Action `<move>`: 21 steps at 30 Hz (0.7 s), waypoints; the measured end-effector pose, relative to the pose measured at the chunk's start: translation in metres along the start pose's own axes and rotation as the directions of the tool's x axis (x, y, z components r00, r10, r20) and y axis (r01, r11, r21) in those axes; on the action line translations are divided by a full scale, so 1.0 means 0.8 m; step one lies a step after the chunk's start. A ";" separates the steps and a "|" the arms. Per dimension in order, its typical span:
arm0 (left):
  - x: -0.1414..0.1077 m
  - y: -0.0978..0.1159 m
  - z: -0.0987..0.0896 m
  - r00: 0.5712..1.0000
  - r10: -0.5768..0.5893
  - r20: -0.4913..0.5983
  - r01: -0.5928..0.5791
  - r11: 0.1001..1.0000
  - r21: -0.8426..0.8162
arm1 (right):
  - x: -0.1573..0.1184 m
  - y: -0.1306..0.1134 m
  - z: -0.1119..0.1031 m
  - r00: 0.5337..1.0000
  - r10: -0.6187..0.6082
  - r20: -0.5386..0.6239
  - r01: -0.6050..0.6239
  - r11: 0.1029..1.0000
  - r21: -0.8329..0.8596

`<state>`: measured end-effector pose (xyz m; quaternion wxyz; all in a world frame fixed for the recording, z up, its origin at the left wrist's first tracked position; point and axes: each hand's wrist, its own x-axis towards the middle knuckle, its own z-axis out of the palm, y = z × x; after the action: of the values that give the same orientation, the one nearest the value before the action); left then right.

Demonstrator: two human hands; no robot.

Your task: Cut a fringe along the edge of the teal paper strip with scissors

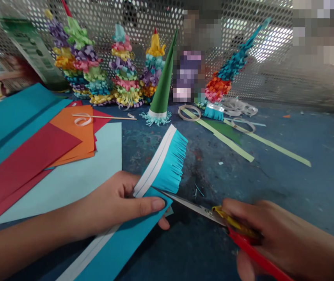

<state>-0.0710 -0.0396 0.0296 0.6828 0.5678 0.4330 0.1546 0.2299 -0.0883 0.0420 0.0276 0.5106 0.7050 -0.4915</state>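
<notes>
Right hand (286,238), red scissors (251,249); left hand (108,205) gripping fringed teal paper (167,164).

The long strip of teal paper (167,166) has a white band along its length, and its far end is cut into a thin fringe. The steel blades of the red and yellow scissors (196,208) reach to the strip's edge.

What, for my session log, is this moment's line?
left hand: holds fringed turquoise paper strip | right hand: holds red-and-yellow scissors, blades at strip
</notes>
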 end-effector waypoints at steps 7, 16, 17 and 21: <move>-0.001 0.001 0.000 1.000 0.005 -0.004 -0.005 1.000 -0.011 | 0.004 -0.018 -0.006 0.995 0.094 0.040 -0.093 0.996 -0.018; 0.001 -0.002 0.004 1.000 0.025 -0.013 -0.026 0.998 -0.060 | -0.026 0.029 0.006 0.971 0.127 -0.200 -0.180 0.944 -0.275; 0.001 -0.002 0.006 0.999 0.019 -0.026 -0.022 0.996 -0.090 | -0.030 0.037 0.006 0.966 0.120 -0.231 -0.188 0.935 -0.300; 0.000 -0.002 0.009 0.994 -0.057 -0.089 0.038 0.979 -0.199 | -0.035 0.046 0.005 0.959 0.077 -0.273 -0.161 0.940 -0.302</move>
<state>-0.0659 -0.0446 0.0279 0.7178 0.4790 0.4610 0.2068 0.2688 -0.1108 0.0302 0.0486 0.6007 0.7405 -0.2973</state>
